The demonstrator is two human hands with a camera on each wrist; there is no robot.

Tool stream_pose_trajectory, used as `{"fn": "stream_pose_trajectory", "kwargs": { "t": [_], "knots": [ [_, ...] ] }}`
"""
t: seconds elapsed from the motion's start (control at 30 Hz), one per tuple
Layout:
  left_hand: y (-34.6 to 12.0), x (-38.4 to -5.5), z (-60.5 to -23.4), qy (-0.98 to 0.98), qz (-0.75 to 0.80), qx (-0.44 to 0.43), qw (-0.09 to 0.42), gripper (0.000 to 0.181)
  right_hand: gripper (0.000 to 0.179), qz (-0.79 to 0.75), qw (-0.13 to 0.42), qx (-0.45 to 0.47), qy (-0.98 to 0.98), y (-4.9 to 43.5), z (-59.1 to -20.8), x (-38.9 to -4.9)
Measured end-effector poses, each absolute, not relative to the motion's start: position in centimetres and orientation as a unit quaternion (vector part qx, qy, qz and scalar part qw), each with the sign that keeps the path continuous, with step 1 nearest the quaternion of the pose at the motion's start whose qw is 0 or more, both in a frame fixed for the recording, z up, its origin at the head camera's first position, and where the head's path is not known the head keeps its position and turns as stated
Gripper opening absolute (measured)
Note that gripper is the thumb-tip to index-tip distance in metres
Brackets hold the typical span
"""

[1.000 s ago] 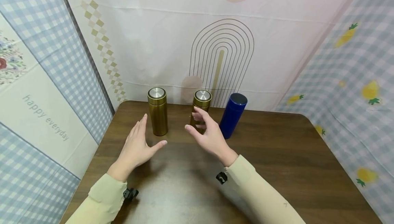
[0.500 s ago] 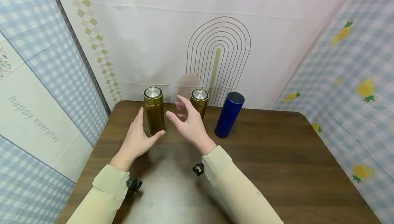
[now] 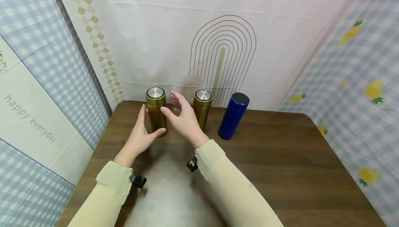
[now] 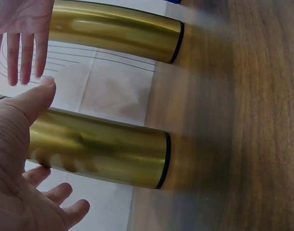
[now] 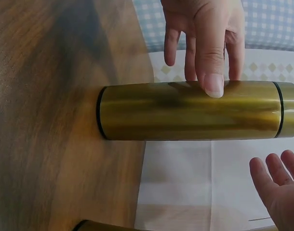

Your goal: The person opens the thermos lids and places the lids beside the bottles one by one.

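Observation:
A gold thermos flask with a silver-topped lid stands upright at the table's left rear. Around its lower body my left hand spreads, thumb in front and fingers to the far left side. The right wrist view shows that left thumb overlapping the flask's body. On the flask's right, my right hand hovers near the lid with fingers loosely bent and nothing in them. In the left wrist view, the fingers of my left hand are relaxed rather than wrapped round the flask.
A second gold flask stands behind my right hand, partly covered by it. Farther right is a blue flask with a dark top. The brown wooden table ends at a white patterned cloth; checked cloths hang at both sides.
My right hand has moved left, from in front of the second gold flask to beside the first. My left hand has moved in closer around the first gold flask. The flasks stay standing.

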State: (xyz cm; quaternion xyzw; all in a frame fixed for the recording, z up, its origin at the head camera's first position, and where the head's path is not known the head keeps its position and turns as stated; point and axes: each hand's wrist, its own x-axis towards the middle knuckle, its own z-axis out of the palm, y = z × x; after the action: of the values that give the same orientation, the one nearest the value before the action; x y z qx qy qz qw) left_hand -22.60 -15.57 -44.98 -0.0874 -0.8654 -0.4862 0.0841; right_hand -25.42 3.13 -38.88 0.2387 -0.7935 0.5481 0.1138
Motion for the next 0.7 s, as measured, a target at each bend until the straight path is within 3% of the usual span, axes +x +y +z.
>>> {"fn": "stream_pose_trajectory", "kwargs": {
  "t": [0.17,0.33,0.7],
  "knots": [
    [-15.4,-23.0,-45.1,-0.861,-0.488,-0.097,0.105,0.116,0.066,0.542,0.097,0.251,-0.796,2.8,-39.0,-25.6],
    [-15.0,-23.2,-45.1,-0.854,-0.493,-0.107,0.123,0.102,0.065,0.538,0.098,0.260,-0.796,2.6,-39.1,-25.6],
    [-14.4,-22.6,-45.7,-0.826,-0.544,-0.101,0.110,0.076,0.058,0.537,0.130,0.267,-0.789,2.3,-39.4,-24.7]
  ]
}}
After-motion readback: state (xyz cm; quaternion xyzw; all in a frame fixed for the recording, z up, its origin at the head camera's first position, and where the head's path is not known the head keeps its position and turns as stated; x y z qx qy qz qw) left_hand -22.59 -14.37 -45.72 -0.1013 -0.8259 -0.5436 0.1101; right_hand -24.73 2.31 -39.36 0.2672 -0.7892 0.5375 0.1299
